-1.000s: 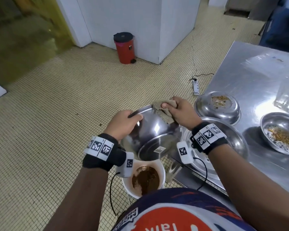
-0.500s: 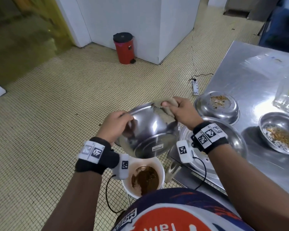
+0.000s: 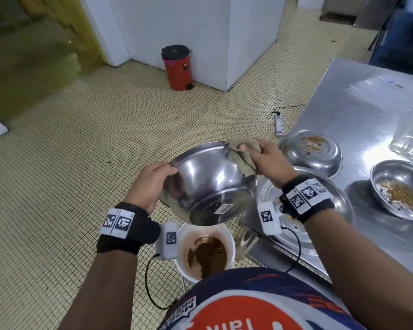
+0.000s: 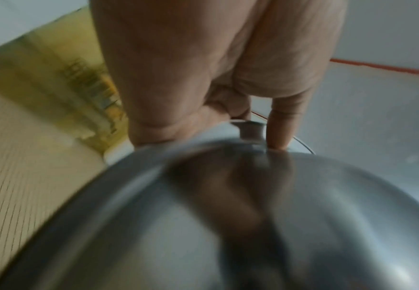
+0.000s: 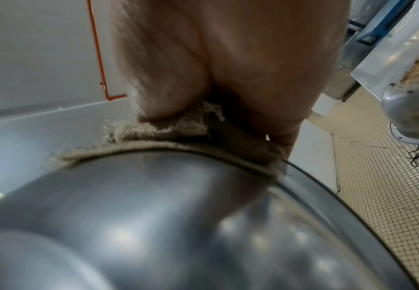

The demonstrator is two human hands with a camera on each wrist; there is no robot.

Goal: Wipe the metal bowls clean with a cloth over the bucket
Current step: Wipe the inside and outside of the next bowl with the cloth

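Hands (image 3: pixel 150 184) (image 3: pixel 267 158) grip bowl (image 3: pixel 210 184) between them (tilted), above bucket (image 3: pixel 227 234).

The shirt (image 3: pixel 260 313) bears upside-down lettering, only "Talk" legible.

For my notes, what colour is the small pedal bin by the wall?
The pedal bin is red with a black lid, clearest in the head view.

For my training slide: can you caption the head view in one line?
Left hand holds a tilted metal bowl over the bucket while the right hand presses a cloth on its rim.
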